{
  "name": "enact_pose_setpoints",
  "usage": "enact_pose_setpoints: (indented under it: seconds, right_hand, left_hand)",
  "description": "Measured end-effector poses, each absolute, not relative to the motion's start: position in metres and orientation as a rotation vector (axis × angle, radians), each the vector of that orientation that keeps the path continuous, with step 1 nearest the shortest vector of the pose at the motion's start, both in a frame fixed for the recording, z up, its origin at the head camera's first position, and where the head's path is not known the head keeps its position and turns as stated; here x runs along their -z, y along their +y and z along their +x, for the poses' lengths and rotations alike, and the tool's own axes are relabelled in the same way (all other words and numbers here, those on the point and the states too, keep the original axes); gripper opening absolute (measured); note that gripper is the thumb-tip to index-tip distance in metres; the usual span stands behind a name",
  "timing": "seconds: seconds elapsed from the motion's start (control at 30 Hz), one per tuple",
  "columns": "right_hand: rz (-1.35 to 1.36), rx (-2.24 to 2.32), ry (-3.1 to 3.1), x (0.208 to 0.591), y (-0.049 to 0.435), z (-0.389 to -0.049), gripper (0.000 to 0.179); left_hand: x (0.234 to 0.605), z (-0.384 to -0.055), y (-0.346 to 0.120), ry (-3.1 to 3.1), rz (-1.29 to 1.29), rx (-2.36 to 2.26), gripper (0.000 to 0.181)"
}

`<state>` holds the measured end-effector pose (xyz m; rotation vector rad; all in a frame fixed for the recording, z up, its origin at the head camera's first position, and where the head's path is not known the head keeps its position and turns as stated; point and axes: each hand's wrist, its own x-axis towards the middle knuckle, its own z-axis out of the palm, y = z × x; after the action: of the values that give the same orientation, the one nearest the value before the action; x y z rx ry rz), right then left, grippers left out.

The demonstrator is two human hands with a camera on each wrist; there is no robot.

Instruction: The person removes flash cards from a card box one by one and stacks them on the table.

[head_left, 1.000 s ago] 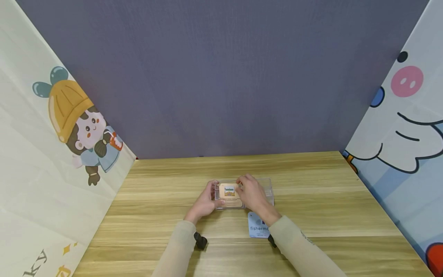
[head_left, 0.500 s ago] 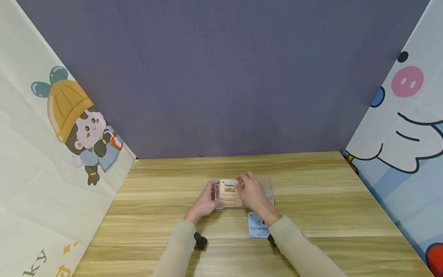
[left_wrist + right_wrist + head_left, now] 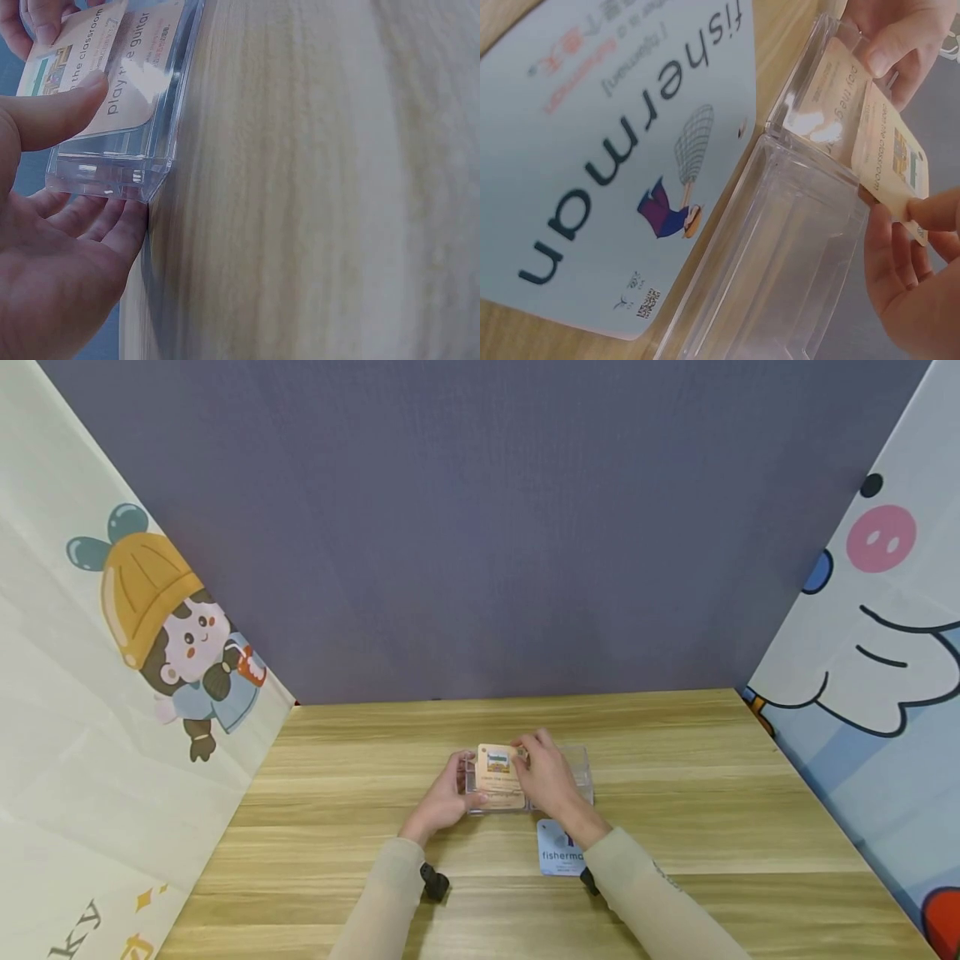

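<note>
My left hand (image 3: 444, 797) holds the left end of a clear plastic box (image 3: 97, 169), thumb over the top and fingers at its end wall. An orange flashcard reading "play the guitar" (image 3: 832, 94) lies in the box's left compartment. Above it, partly covering it, an orange "clean the classroom" flashcard (image 3: 497, 762) tilts up past the far edge. The thumb and fingers of my right hand (image 3: 549, 781) pinch this upper card at its right edge. Next to it, the box's right compartment (image 3: 772, 247) shows no cards in the right wrist view.
A blue "fisherman" flashcard (image 3: 558, 852) lies on the wooden table (image 3: 360, 743) in front of the box, partly under my right wrist. A grey panel (image 3: 480, 543) rises behind the table. Printed cloths hang at both sides.
My right hand has drawn the "clean the classroom" flashcard slightly up and away, so more of its lettering shows. My left hand and the box have stayed in place.
</note>
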<state>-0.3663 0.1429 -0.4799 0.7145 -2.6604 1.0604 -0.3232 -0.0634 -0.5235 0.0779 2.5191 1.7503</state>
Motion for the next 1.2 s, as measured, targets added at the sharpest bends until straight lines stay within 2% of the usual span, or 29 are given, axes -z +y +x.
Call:
enact_pose_setpoints:
  seconds: [1.2]
  right_hand:
    - [0.729,-1.284,-2.628,0.4757,0.1522,-0.3719,0.024]
  left_hand:
    - [0.5222,-0.3209,-0.0629,2.528,0.068,-1.733,0.077]
